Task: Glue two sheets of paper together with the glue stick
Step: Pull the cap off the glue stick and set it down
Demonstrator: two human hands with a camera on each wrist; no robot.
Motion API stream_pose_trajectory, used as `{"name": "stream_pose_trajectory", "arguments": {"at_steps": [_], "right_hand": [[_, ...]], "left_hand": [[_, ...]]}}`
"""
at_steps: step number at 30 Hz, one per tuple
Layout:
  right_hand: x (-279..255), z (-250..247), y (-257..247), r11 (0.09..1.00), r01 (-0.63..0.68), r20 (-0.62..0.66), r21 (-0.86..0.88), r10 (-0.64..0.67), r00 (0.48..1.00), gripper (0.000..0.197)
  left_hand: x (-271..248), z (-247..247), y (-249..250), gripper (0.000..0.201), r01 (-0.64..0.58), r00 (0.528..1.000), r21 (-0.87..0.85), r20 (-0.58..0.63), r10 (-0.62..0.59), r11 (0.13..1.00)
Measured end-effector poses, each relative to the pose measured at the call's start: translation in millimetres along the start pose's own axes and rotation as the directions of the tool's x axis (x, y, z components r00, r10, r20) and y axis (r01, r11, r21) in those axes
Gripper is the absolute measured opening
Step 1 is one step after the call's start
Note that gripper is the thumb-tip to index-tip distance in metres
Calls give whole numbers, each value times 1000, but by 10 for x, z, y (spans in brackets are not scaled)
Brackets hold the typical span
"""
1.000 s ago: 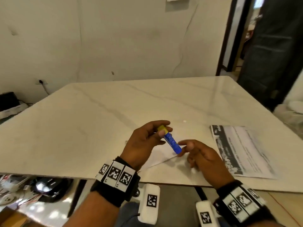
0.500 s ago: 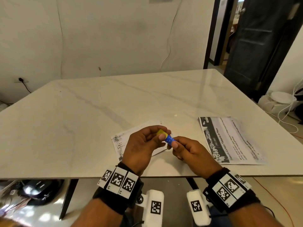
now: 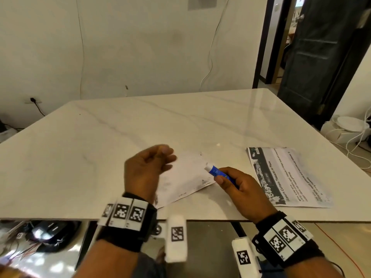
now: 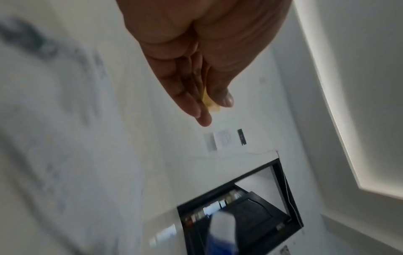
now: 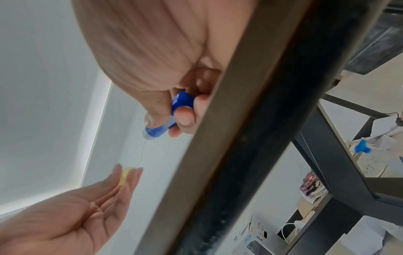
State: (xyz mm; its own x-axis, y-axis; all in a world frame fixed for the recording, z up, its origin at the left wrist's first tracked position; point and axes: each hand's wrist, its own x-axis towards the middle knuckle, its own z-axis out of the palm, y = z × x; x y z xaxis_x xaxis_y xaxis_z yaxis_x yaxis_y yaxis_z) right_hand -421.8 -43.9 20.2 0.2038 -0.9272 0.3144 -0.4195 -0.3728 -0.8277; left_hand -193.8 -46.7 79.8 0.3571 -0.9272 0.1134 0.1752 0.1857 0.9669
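My right hand (image 3: 236, 183) grips the blue glue stick (image 3: 217, 171), its uncapped white tip pointing up and left over a white sheet (image 3: 188, 177) on the marble table (image 3: 100, 141). In the right wrist view the thumb and fingers wrap the blue glue stick (image 5: 172, 117). My left hand (image 3: 148, 169) hovers left of the stick above that sheet and pinches the yellow cap (image 4: 209, 103) between thumb and fingers; the yellow cap (image 5: 124, 176) also shows in the right wrist view. A second, printed sheet (image 3: 285, 177) lies flat to the right.
The table's near edge (image 3: 200, 220) runs just under my wrists. A dark open door (image 3: 321, 57) stands at the back right. White cables and a white device (image 3: 349, 129) lie on the floor to the right; dark gear (image 3: 48, 233) sits under the table's left side.
The yellow cap has come off the glue stick. My left hand drew away to the left with the cap, and my right hand now holds the stick alone, tip bare.
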Motion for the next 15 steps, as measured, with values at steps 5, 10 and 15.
{"name": "stream_pose_trajectory", "arguments": {"at_steps": [5,10,15], "right_hand": [[-20,-18,-58,999,8,-14,-43,-9,1000,20],[-7,-29,-140,995,-41,10,-94,42,999,39],[-2,-19,-198,994,-98,14,-47,99,995,51]], "left_hand": [[426,-591,444,21,-177,984,414,61,167,893],[918,-1263,651,23,-219,969,783,105,223,583],[1284,-1686,640,23,-133,989,953,110,98,273]]}}
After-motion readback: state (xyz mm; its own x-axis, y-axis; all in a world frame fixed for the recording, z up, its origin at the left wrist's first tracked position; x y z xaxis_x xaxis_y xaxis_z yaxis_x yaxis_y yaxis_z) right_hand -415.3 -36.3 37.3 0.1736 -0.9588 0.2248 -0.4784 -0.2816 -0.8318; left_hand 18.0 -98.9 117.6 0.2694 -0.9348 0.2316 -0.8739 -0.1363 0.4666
